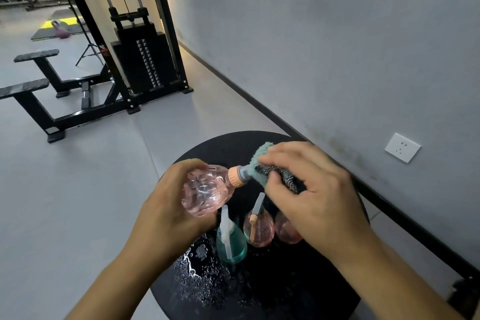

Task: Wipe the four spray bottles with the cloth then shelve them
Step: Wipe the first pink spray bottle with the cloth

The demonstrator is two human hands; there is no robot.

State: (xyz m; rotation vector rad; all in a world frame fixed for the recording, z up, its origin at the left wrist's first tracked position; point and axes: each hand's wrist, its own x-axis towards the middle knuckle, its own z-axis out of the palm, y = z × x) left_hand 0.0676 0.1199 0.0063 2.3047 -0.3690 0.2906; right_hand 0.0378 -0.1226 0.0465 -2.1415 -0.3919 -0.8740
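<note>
Pink bottle lies sideways above the round table, body gripped in my left hand, nozzle end pointing right into the cloth my right hand pinches (three bottles wait below).

- A round black table stands near the grey wall.
- A teal spray bottle stands upright on it.
- Just beside that stands a pink spray bottle.
- A second pink bottle is partly hidden by a hand.
- Water droplets cover the near-left part of the tabletop.
</note>
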